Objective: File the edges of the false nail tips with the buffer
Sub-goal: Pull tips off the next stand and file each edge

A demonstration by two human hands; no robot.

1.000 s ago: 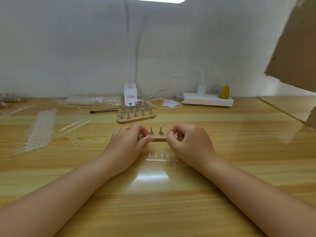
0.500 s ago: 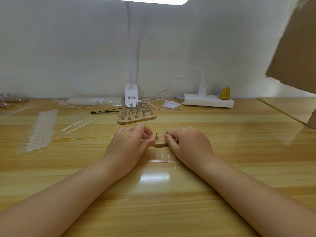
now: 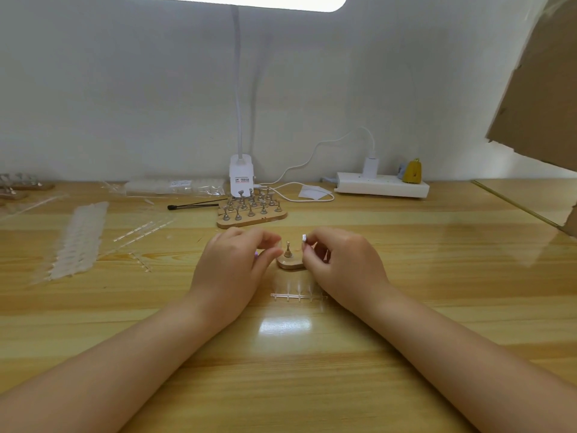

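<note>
A small wooden stand (image 3: 290, 264) lies on the desk between my hands, with one metal peg (image 3: 287, 249) upright on it. My right hand (image 3: 340, 267) pinches a second small metal peg (image 3: 304, 238) at the stand's right end, fingers curled. My left hand (image 3: 234, 264) curls over the stand's left end, and its thumb touches the wood. What its fingers hold is hidden. A clear strip of false nail tips (image 3: 296, 292) lies just in front of the stand. No buffer shows in view.
A larger wooden stand with several metal pegs (image 3: 251, 210) sits behind my hands. A black tool (image 3: 193, 206), a lamp base (image 3: 241, 178), a white cable and a power strip (image 3: 382, 184) line the back. Strips of nail tips (image 3: 78, 239) lie at left. Cardboard (image 3: 537, 89) hangs at right.
My right hand has moved left along the small stand, then lifted a peg up by its right end. Only one peg now shows between my hands; two showed a second ago.
</note>
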